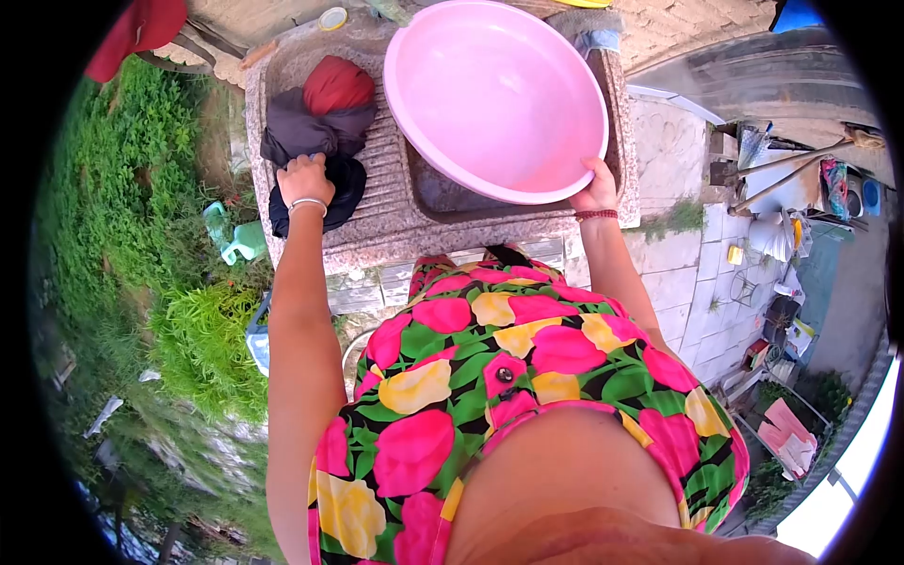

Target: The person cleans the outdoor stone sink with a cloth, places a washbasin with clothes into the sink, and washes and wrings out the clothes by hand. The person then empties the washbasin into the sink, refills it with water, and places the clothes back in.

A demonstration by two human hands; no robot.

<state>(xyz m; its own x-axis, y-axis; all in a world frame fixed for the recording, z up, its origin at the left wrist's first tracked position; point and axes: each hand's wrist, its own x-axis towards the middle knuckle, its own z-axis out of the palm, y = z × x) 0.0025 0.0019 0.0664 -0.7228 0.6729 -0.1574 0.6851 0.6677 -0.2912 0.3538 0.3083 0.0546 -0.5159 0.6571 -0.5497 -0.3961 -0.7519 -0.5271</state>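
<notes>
A large pink plastic basin is tilted over the sunken bowl of a stone wash sink, and its inside faces me. My right hand grips the basin's near right rim, with a red beaded bracelet at the wrist. On the ribbed washboard side, my left hand is closed on a black garment, its fingertips partly hidden in the cloth. Just beyond that hand lies a bunched dark grey garment. A dark red cloth rests against the grey one.
The speckled stone sink stands at my front. Green plants grow on the left, near a light green plastic jug. Pale paving runs to the right, where wooden poles and assorted household items stand along the wall.
</notes>
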